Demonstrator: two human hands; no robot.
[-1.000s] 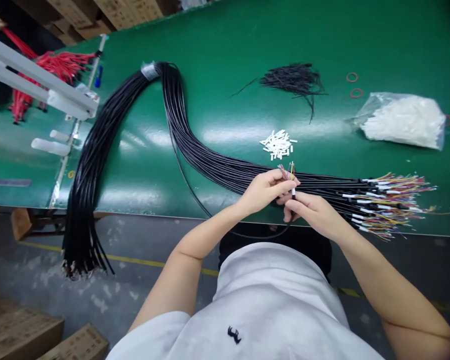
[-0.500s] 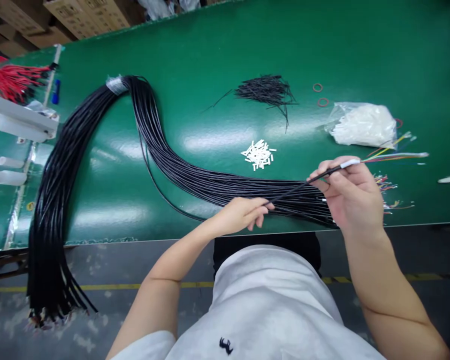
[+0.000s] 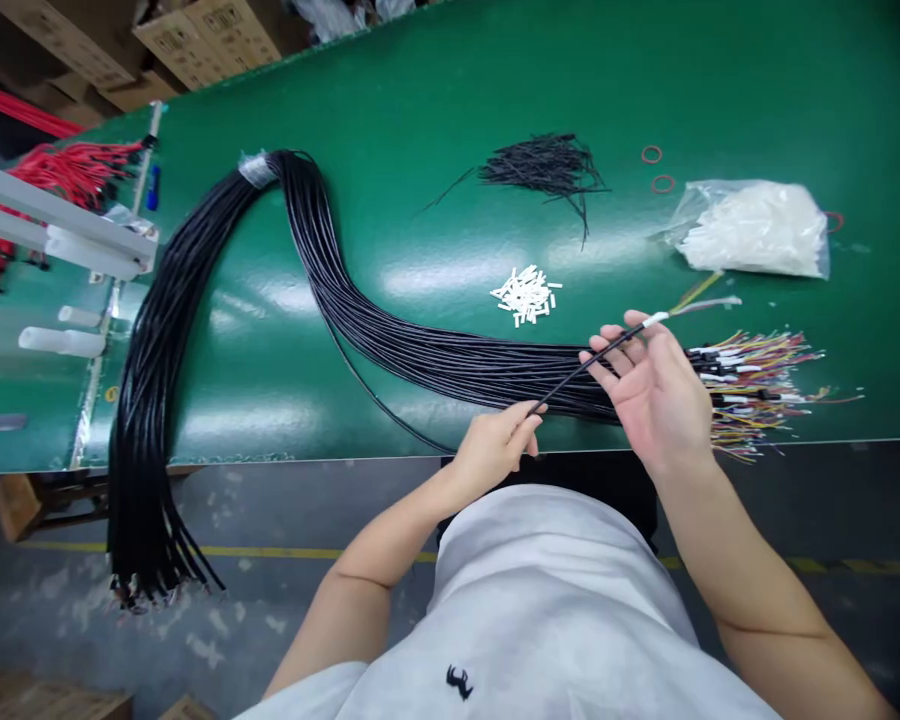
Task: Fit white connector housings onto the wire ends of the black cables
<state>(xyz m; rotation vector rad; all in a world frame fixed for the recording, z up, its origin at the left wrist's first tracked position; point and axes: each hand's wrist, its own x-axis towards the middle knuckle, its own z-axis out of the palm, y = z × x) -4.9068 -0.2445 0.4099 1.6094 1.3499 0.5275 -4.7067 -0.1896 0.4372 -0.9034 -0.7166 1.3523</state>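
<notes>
Stretched between my hands is one black cable [image 3: 570,380], with a white sleeve [image 3: 655,320] near its right end and thin coloured wires [image 3: 694,295] fanning out beyond. My left hand [image 3: 499,440] is closed, pinching the cable in front of my body. Palm up, my right hand [image 3: 664,395] holds it loosely close to the sleeve, the cable crossing its partly spread fingers. Beneath both hands lies a thick bundle of black cables [image 3: 420,350]. Its stripped, multicoloured wire ends [image 3: 765,365] show past my right hand.
Behind my hands are a pile of small white tubes [image 3: 527,296], a heap of thin black strips [image 3: 540,163] and a clear bag of white pieces [image 3: 757,230]. Red rings [image 3: 662,184] lie near the bag. The bundle hangs over the table's front edge at left, near red cables [image 3: 82,175].
My right hand has moved left and its fingers have opened out under the cable. The sleeved end has shifted left, uncovering more of the bundle's wire ends. The camera view has shifted slightly.
</notes>
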